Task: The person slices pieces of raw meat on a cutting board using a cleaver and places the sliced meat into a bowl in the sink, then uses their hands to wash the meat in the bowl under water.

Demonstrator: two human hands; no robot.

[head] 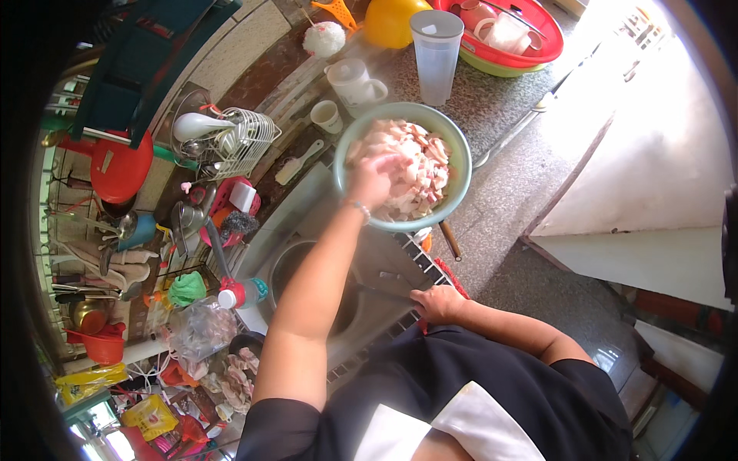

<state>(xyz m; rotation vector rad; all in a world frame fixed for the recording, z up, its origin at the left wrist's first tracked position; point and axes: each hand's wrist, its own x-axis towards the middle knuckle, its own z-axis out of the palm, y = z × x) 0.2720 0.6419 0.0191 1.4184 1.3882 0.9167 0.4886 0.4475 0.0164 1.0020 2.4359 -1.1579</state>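
Sliced pale pink raw meat (429,167) fills a light blue-green basin (461,201) beyond the sink. My left hand (375,176), with a beaded bracelet at the wrist, reaches into the meat. Motion blurs its fingers, and the fingertips are hidden among the slices. At the near right side of the metal sink (369,253), my right hand (436,304) is curled around the end of a dark narrow object (387,295). That object extends over the sink, too blurred to name.
A lidded plastic tumbler (436,63), white jug (349,83) and paper cup (327,117) stand behind the basin. A wooden handle (450,241) juts out below it. A plastic bottle (245,293) and wire utensil basket (248,141) are left. A red basin (542,34) holds cups.
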